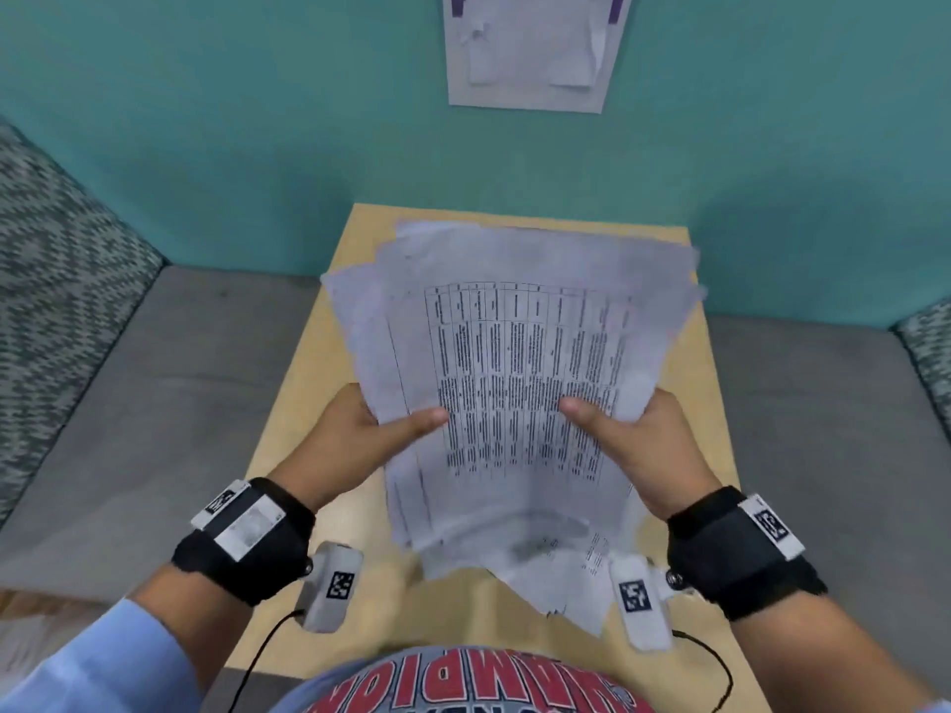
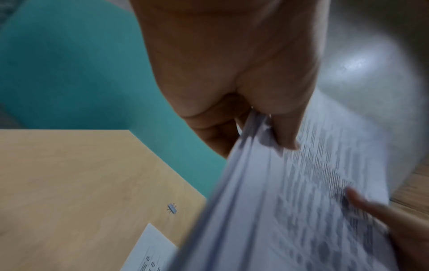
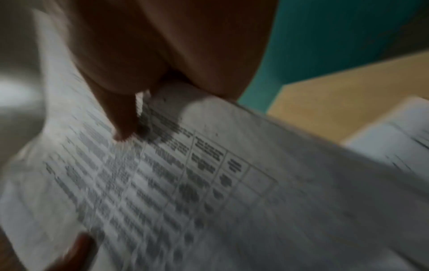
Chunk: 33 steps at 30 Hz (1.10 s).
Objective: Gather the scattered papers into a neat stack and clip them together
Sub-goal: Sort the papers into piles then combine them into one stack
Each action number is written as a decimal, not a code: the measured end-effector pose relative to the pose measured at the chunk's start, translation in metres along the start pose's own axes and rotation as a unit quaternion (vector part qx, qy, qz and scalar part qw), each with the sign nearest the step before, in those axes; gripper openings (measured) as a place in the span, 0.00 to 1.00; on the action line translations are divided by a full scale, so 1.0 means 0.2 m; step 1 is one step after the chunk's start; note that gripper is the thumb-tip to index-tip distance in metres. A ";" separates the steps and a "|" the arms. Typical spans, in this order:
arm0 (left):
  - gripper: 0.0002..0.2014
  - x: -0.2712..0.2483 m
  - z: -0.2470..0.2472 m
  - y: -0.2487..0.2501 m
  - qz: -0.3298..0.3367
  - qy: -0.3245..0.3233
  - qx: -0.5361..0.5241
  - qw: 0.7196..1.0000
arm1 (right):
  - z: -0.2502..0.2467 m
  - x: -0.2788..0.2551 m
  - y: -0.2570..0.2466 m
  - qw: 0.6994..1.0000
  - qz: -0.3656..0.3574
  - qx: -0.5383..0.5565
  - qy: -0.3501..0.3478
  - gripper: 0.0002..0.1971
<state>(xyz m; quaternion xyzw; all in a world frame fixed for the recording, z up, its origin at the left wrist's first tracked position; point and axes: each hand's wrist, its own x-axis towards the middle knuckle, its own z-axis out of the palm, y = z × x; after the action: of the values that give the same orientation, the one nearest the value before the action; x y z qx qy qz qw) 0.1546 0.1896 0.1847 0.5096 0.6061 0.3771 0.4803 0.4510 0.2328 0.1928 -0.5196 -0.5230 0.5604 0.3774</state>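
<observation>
An uneven bundle of printed papers (image 1: 514,352) with a table of text on top hangs above a small wooden table (image 1: 303,403). My left hand (image 1: 370,429) grips its left edge and my right hand (image 1: 633,434) grips its right edge, each with the thumb on top and the fingers underneath. The sheets are fanned, with their edges out of line. In the left wrist view the papers (image 2: 290,210) are blurred; a small binder clip (image 2: 171,208) lies on the table (image 2: 69,183) beside a loose sheet (image 2: 150,251). The right wrist view shows the papers (image 3: 209,192) and another sheet (image 3: 394,139) on the table.
The table stands against a teal wall (image 1: 257,120) that has a sheet of paper (image 1: 530,48) taped to it. Grey seat cushions (image 1: 154,403) flank the table on both sides, with patterned backrests (image 1: 51,275) at the far left and right.
</observation>
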 end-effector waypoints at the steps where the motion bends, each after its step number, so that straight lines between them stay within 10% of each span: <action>1: 0.12 0.00 0.02 -0.01 0.009 0.019 -0.011 1.000 | 0.00 -0.02 0.01 0.999 -0.028 0.006 0.023 0.14; 5: 0.13 0.02 0.10 -0.13 0.001 0.033 -0.009 0.999 | 0.04 -0.07 0.19 0.993 -0.047 -0.008 0.104 0.13; 9: 0.22 0.04 0.13 -0.30 -0.004 0.026 0.074 0.997 | 0.07 -0.02 0.36 0.985 0.112 -0.065 0.115 0.29; 14: 0.09 0.07 0.09 -0.24 0.034 0.088 0.067 0.993 | 0.03 0.01 0.26 0.995 0.008 -0.032 0.097 0.03; 33: 0.13 0.08 -0.07 -0.04 0.060 0.052 0.072 0.994 | -0.02 0.06 0.30 0.996 -0.019 -0.061 0.056 0.09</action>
<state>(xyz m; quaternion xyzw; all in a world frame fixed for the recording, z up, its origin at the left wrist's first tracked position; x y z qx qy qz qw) 0.1381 0.2050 0.1771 0.5578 0.6246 0.3865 0.3864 0.4605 0.2349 0.1315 -0.5623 -0.5439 0.4906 0.3839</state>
